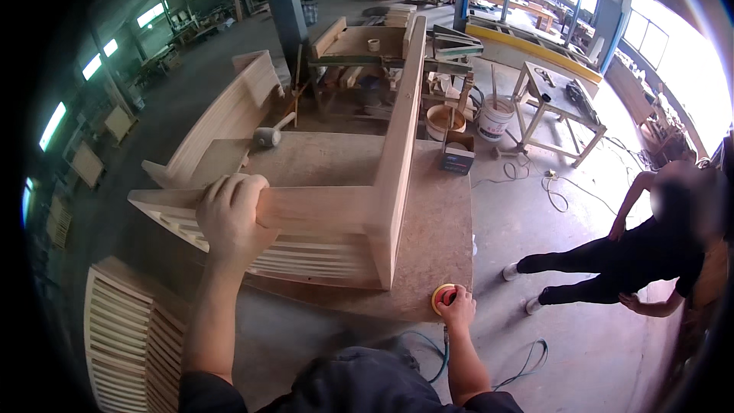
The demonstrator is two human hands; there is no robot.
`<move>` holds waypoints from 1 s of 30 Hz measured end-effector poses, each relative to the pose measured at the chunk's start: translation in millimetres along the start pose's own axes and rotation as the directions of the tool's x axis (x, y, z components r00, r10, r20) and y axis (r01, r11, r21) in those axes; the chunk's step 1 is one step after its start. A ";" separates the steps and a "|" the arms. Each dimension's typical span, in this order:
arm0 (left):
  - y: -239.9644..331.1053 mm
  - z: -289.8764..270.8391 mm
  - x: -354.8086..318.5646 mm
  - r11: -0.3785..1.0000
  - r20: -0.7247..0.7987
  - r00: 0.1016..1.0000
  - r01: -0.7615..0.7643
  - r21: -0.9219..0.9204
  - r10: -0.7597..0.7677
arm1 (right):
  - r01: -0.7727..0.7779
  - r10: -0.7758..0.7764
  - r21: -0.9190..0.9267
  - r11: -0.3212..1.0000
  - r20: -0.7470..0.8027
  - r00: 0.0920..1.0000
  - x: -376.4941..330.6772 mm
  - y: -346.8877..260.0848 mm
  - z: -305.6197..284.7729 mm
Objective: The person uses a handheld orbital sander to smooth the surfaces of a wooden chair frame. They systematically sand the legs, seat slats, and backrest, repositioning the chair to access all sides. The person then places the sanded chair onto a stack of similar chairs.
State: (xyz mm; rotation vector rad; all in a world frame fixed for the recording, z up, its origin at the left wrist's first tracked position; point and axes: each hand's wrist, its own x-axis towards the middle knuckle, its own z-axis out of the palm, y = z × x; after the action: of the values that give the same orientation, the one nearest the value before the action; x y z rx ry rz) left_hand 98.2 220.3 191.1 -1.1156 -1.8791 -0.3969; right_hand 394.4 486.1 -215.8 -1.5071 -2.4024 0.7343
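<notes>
My left hand [235, 210] is closed round the near rail [321, 205] of a pale wooden frame, its fingers over the top edge. The frame stands on a brown worktable [437, 229], with thin slats [313, 256] below the rail and a long beam [407, 99] running away from me. My right hand [460, 310] grips a round red and yellow air sander [439, 296] at the table's near right corner. The sander sits beside the frame, apart from it. A green hose [444, 359] trails from it toward the floor. The sander's underside is hidden.
A mallet [267, 137] and a curved wooden panel [222, 118] lie farther back on the table. An open box [458, 154] sits at its right edge, near a white bucket [495, 118]. A slatted panel [122, 329] stands at lower left. On the right stands another person [612, 258]; cables [562, 191] cross the floor.
</notes>
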 end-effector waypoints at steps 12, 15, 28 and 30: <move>-33.2 -19.7 -15.0 0.995 0.045 0.997 -0.053 -0.087 0.057 | 0.479 -0.412 0.366 0.798 -0.250 0.876 -16.3 -107.9 -60.6; -67.1 -28.5 -31.3 0.997 0.066 0.998 0.007 -0.078 -0.002 | 0.478 -0.420 0.288 0.830 -0.241 0.875 8.0 -117.1 -77.3; -254.3 -38.8 -255.1 0.684 -0.236 0.644 0.654 -0.324 -0.728 | -0.199 -0.015 0.409 0.891 0.465 0.885 6.3 -62.4 -12.4; -275.6 -5.0 -312.1 0.442 -0.037 0.510 0.705 -0.554 -0.860 | 0.138 -0.256 0.610 0.781 0.110 0.960 10.0 -69.3 -20.7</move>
State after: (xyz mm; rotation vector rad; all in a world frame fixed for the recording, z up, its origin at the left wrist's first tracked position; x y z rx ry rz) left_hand -63.9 -101.3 -18.0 -0.2710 -1.9420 -1.5807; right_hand 344.5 476.7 -163.3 -0.9407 -2.0878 1.4658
